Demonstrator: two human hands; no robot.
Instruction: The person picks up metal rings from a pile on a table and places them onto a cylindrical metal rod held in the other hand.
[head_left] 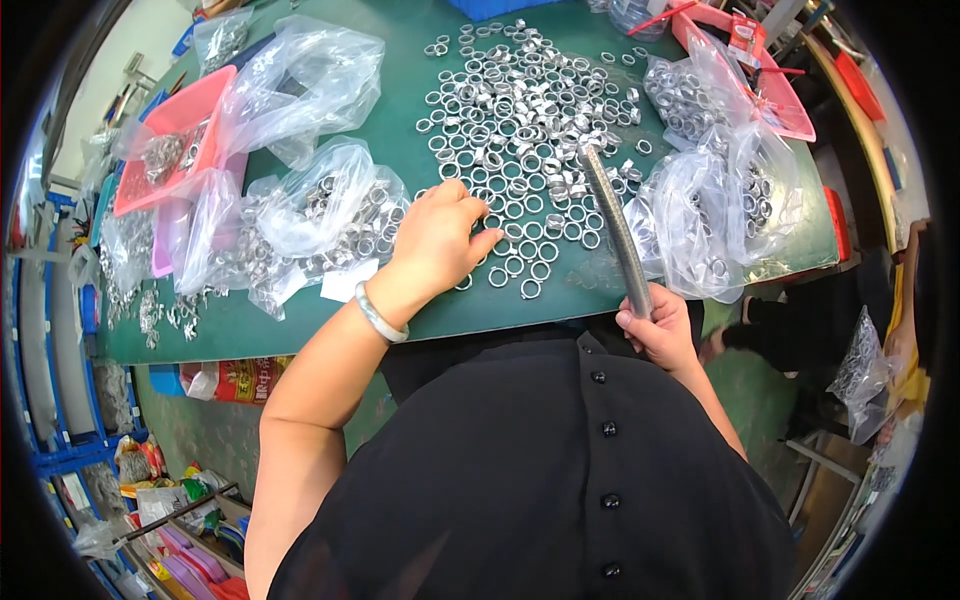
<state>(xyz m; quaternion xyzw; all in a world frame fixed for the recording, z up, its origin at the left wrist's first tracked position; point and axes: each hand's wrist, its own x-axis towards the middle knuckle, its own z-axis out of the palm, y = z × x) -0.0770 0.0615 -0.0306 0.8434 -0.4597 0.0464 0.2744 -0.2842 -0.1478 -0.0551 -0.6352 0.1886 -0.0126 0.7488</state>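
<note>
My left hand rests palm down at the near left edge of a wide pile of silver metal rings. Its thumb and forefinger stand apart beside a few loose rings, and the other fingers' tips are partly hidden. A pale bangle circles that wrist. In my right hand, at the table's near edge, is a tapered grey metal ring mandrel. Its lower end is in my closed fingers, and it slants up and left, with its tip over the rings.
Clear plastic bags of rings lie left and right on the green table. A pink basket stands at the left, another pink basket at the far right. Below the right edge hangs a bag of metal parts.
</note>
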